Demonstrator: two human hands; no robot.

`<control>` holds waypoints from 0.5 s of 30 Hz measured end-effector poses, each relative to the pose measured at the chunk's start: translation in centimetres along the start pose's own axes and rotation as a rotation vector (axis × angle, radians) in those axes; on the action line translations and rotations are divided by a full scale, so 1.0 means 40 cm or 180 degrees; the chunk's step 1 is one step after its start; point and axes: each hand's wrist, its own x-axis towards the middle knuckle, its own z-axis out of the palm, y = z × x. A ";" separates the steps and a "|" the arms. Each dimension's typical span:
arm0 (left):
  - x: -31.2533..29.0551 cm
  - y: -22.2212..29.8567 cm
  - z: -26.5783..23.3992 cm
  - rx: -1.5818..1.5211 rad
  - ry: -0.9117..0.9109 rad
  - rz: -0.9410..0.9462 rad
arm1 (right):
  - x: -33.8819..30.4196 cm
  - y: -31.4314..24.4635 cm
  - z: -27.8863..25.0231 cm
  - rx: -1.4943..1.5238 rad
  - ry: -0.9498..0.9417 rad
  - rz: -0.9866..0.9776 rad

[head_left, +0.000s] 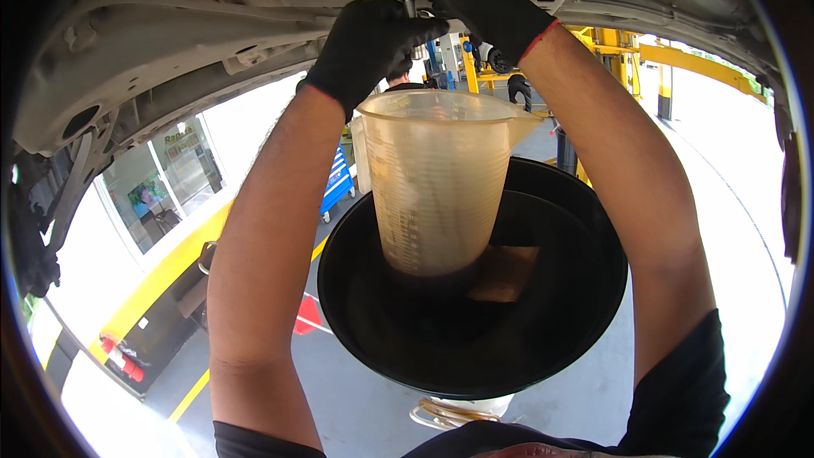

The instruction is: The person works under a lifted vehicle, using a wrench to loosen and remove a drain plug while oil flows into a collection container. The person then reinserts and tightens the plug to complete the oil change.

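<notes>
So this is the view from under a vehicle, both arms straight up. The work is all at the grimy grey metal vehicle underside (195, 30), with a thin grey metal rod (410, 7) sticking down near its far edge in this view.

The right hand (475, 0), in a black glove with a red cuff edge, has its fingers curled over the rod, so I'd call that one closed around it. The left hand (369, 42), same kind of glove, is just below and left, half curled with one digit reaching right across the rod's lower end. Can't tell if it's actually gripping or only touching.

Below the hands there's a big round black drain pan (560, 322). A tall translucent yellowish plastic measuring jug (441, 178) stands upright in it, left of the pan's middle and hiding part of the far left rim. Handle's on the left, spout points right, and the bottom looks dark. Right beside the jug's base is a brownish four-sided patch (506, 274); could be a flat piece or a reflection, can't tell.

Under the pan's near rim there's a pale coiled hose (445, 412) above the grey floor (560, 414). Further back: a blue wheeled tool cabinet (337, 180) past the pan's far left edge, and a yellow metal lift frame (619, 41) off right.
</notes>
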 end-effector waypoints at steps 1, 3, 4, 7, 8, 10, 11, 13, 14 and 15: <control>-0.006 -0.003 -0.004 0.0226 0.0077 -0.0009 | 0.004 0.013 0.012 -0.0111 -0.0013 -0.0064; -0.012 0.061 0.018 0.0317 0.0532 -0.0264 | 0.006 0.046 0.005 -0.0421 0.0001 -0.0155; -0.005 0.047 0.026 0.0096 0.0455 -0.0073 | 0.003 0.062 -0.006 -0.0350 -0.0138 -0.0125; -0.003 0.002 0.015 -0.0766 0.0227 0.0097 | 0.025 0.019 -0.003 -0.0004 -0.0249 -0.0008; -0.006 0.009 0.012 -0.1235 0.0104 -0.0080 | 0.022 0.002 0.003 0.0132 -0.0072 0.0091; -0.004 0.023 0.006 -0.1242 0.0118 -0.0264 | 0.024 -0.012 0.011 0.0239 0.0183 0.0125; -0.002 0.030 0.008 -0.0798 0.0252 -0.0262 | 0.023 -0.007 0.012 0.0194 0.0253 0.0068; -0.003 0.041 0.008 -0.0414 0.0398 -0.0258 | 0.022 0.001 0.022 0.0244 0.0417 0.0003; -0.005 0.045 0.007 -0.0477 0.0409 -0.0255 | 0.023 0.011 0.031 0.0335 0.0514 -0.0001; -0.006 0.046 0.006 -0.0540 0.0419 -0.0252 | 0.023 0.021 0.035 0.0425 0.0610 -0.0006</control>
